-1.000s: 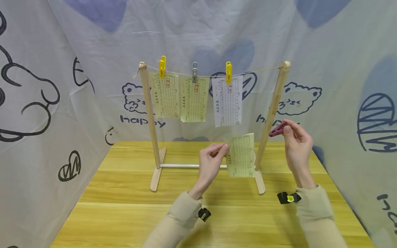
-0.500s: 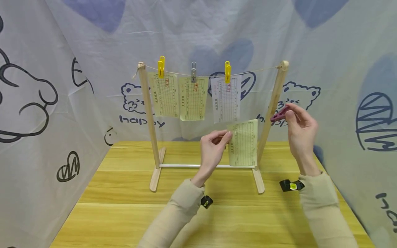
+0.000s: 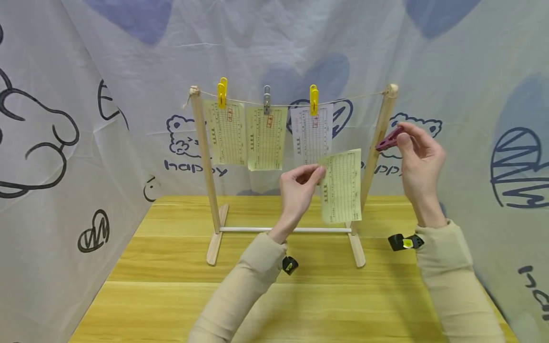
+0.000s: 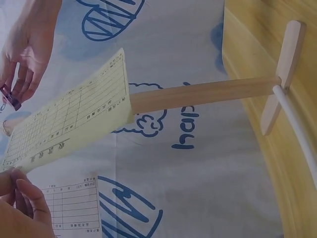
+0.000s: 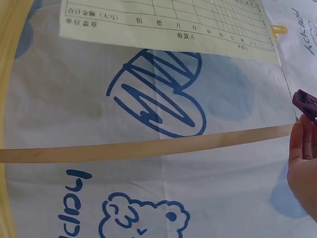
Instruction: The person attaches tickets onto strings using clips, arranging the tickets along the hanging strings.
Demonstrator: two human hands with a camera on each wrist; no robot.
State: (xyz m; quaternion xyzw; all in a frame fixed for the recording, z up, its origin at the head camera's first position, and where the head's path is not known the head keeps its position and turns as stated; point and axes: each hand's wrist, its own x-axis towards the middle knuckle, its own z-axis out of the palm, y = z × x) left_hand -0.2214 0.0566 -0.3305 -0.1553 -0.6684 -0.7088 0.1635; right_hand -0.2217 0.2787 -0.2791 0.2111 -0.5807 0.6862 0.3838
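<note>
My left hand [image 3: 299, 189] pinches the left edge of a yellow receipt slip [image 3: 341, 188], which hangs upright in front of the rack's right side. In the left wrist view the printed slip [image 4: 74, 111] stretches out from the thumb and fingers. A purple clothespin [image 3: 389, 139] is held between the thumb and fingers of my right hand [image 3: 422, 164], close to the right post. The right wrist view shows that clothespin [image 5: 305, 104] at its right edge. Above, a thin string [image 3: 351, 98] runs between the posts, apart from the held slip.
Two yellow slips [image 3: 226, 136] [image 3: 266, 143] and a white slip [image 3: 310, 136] hang from the string by yellow and grey clothespins [image 3: 267, 100]. The wooden rack's right post [image 3: 383, 114] and its white crossbar [image 3: 249, 229] stand on the wooden table [image 3: 171, 295]. A patterned cloth surrounds it.
Both hands have risen toward the string, the left carrying the yellow slip and the right the purple clothespin. The slip now covers the bottom of the white slip.
</note>
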